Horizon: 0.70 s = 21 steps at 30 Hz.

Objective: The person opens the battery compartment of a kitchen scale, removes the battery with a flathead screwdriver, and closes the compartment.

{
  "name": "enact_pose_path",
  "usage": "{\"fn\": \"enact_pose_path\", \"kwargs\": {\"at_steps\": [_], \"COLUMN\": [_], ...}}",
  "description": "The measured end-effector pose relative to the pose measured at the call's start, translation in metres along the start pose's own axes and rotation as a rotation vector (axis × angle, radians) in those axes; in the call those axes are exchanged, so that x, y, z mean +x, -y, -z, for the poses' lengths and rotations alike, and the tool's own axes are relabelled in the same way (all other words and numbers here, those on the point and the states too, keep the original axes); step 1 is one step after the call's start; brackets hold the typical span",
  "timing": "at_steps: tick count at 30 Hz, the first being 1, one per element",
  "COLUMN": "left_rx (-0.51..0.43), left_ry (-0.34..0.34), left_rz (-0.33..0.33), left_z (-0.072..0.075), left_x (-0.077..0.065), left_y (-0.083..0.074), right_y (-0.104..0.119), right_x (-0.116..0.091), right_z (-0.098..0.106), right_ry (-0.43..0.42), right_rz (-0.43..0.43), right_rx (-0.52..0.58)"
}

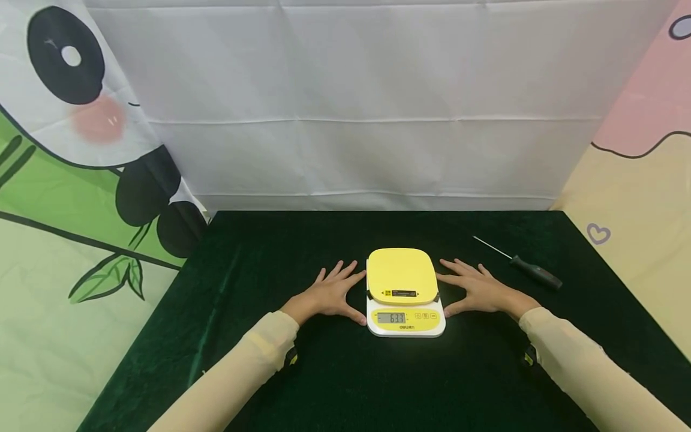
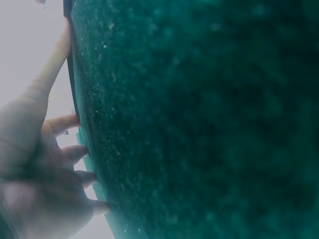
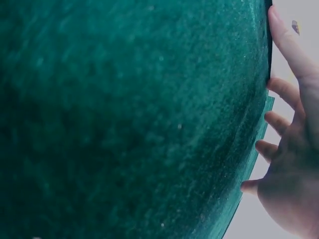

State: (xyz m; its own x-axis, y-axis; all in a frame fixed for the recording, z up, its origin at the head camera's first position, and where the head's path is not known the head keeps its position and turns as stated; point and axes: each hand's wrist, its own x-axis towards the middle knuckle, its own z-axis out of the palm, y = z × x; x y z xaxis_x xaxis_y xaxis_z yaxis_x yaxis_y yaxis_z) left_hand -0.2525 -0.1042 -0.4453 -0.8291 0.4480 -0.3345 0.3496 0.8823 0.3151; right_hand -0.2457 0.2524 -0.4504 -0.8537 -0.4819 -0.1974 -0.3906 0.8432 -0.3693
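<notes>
Yellow-and-white squarish digital scale (image 1: 402, 273) between left hand (image 1: 326, 296) and right hand (image 1: 482, 291), fingers spread apart; black-handled screwdriver (image 1: 532, 270) at right.

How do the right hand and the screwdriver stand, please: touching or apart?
Apart. The head view shows it: a strip of dark green cloth lies visible between the right hand and the screwdriver.

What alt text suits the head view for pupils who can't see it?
A spread left hand and right hand flank a yellow-and-white digital scale on a green-covered table. A screwdriver lies beyond the right hand.
</notes>
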Motion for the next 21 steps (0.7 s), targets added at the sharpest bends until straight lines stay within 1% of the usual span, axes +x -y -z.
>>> {"fn": "enact_pose_path", "kwargs": {"at_steps": [8,16,21], "left_rx": [-0.025,-0.050,-0.082], "left_ry": [0.013,0.011,0.023], "left_rz": [-0.007,-0.048,-0.058], "left_z": [0.000,-0.001,-0.002], "left_x": [-0.004,-0.007,-0.010], "left_y": [0.006,0.015,0.021], "right_y": [0.005,0.009,0.010], "right_x": [-0.002,-0.006,-0.008], "right_z": [-0.006,-0.011,-0.015], "right_ry": [-0.007,-0.021,-0.026], "right_rz": [0.003,0.016,0.026], "right_rx": [0.039,0.081,0.104]}}
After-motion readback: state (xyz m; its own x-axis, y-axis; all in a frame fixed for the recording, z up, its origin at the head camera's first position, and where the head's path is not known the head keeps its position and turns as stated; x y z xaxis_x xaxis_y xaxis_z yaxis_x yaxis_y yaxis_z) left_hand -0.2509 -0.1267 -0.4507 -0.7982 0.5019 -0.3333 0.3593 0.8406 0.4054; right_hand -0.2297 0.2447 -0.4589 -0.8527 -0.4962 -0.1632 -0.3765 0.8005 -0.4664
